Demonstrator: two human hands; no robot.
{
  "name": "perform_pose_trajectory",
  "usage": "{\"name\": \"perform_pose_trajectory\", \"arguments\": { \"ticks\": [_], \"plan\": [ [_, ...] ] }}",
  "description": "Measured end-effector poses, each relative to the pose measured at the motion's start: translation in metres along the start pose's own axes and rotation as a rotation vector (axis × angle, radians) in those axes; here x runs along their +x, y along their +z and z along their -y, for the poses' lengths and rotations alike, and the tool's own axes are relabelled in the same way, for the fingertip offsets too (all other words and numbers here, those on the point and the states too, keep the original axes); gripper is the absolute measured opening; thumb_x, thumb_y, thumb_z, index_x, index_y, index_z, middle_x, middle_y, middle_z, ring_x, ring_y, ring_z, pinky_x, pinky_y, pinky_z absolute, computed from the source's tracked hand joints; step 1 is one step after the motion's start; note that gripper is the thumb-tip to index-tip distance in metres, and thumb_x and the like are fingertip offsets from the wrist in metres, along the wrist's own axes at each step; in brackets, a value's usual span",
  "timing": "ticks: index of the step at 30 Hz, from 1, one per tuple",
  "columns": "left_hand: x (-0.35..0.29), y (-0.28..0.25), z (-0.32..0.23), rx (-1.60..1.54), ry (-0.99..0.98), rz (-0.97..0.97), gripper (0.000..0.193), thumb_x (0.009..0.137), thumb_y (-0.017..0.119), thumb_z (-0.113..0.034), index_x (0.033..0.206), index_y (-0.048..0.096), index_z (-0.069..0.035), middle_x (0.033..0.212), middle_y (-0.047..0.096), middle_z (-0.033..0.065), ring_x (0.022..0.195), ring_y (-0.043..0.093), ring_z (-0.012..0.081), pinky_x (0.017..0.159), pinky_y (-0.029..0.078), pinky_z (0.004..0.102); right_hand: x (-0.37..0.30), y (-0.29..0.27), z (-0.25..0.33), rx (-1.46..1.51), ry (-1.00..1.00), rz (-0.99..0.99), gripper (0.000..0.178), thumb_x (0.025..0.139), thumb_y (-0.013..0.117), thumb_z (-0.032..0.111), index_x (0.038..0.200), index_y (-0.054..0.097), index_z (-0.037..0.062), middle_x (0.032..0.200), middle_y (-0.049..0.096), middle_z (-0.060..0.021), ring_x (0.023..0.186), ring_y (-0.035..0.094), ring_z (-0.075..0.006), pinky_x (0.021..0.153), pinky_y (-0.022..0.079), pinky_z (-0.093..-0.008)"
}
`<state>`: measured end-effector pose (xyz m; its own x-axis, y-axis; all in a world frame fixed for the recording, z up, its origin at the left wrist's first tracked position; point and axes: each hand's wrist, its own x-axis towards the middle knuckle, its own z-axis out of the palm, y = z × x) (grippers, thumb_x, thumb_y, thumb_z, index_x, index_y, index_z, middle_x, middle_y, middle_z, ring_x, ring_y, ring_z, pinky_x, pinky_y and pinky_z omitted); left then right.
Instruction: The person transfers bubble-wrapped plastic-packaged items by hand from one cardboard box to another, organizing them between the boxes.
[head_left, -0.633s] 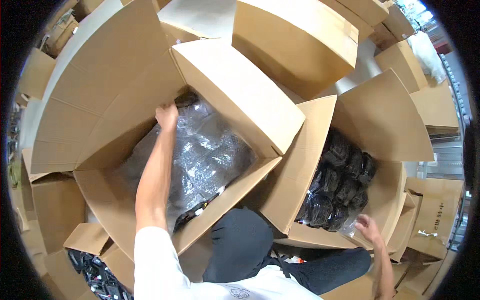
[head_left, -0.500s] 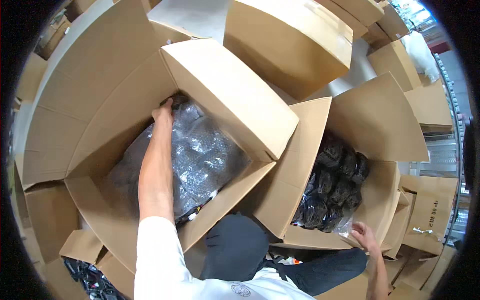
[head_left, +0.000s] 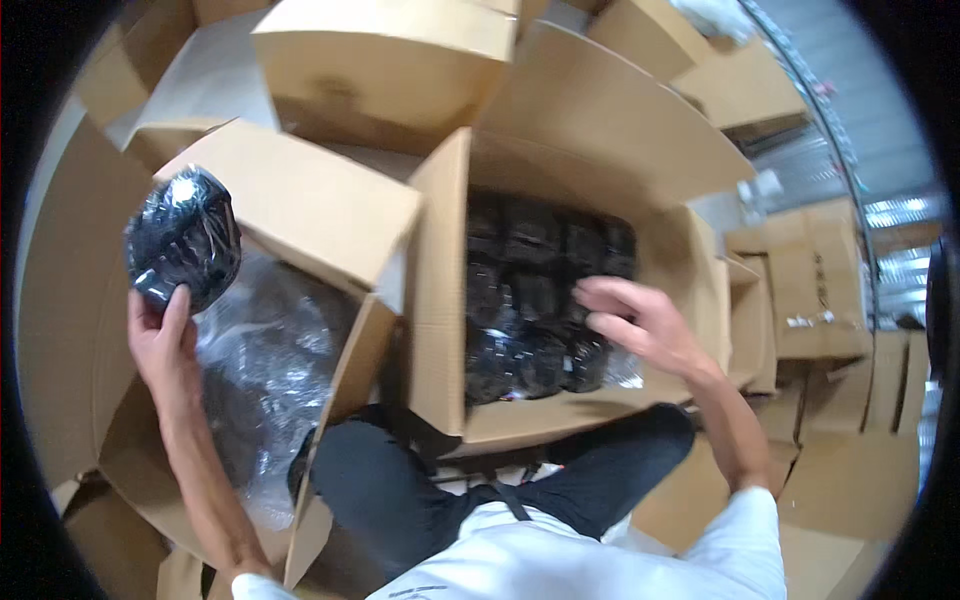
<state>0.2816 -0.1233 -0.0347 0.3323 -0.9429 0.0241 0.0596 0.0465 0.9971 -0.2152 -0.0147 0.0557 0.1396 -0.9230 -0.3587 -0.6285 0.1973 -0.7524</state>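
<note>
My left hand is closed on the lower end of a black item wrapped in shiny clear plastic, raised above the left carton. What the item is cannot be made out through the wrapping. Bubble wrap covers the contents of that carton. My right hand reaches over the right carton, its fingers stretched out and holding nothing visible. Below it lie rows of similar black plastic-wrapped items, close to the fingertips; whether they touch is unclear.
A large closed carton stands beyond the two open ones. More cartons are stacked on the right beside metal racking. Upright flaps edge both open cartons. My knees are close against their near sides.
My left hand has come up out of the left carton with a wrapped black item. My right hand has moved from the right carton's near edge to over its contents. The view has shifted right.
</note>
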Motion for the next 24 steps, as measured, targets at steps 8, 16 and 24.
{"name": "perform_pose_trajectory", "arguments": {
  "ticks": [8,16,24],
  "plan": [
    [-0.126,0.177,-0.105,-0.16,-0.069,0.868,0.072,0.082,0.077,-0.004,0.142,0.039,0.0,0.106,0.064,0.006,0.085,0.06,0.0083,0.072,0.052,0.022,-0.005,0.006,0.107,0.381,-0.538,-0.328,0.081,0.078,0.085,0.036,0.135,0.045,-0.0029,0.119,0.062,-0.0127,0.108,0.061,-0.0202,0.097,0.048,-0.0338],
    [-0.08,0.098,-0.046,0.207,-0.129,0.505,0.042,0.095,0.061,-0.009,0.134,0.054,0.0,0.117,0.065,0.0105,0.068,0.057,0.0058,0.059,0.046,0.019,-0.097,-0.057,-0.227,0.033,0.481,-0.345,0.039,0.084,0.073,0.014,0.116,0.056,-0.0009,0.101,0.067,-0.01,0.096,0.063,-0.0221,0.09,0.05,-0.0368],
    [-0.038,-0.095,0.069,0.72,-0.179,0.247,0.052,0.091,0.071,-0.021,0.134,0.053,0.003,0.118,0.063,0.0117,0.099,0.062,0.0195,0.085,0.05,0.0288,-0.098,-0.031,-0.306,-0.387,0.551,-0.039,0.059,0.086,0.073,0.04,0.12,0.056,-0.0054,0.108,0.067,-0.0262,0.102,0.065,-0.0407,0.087,0.052,-0.0465]
  ]
}}
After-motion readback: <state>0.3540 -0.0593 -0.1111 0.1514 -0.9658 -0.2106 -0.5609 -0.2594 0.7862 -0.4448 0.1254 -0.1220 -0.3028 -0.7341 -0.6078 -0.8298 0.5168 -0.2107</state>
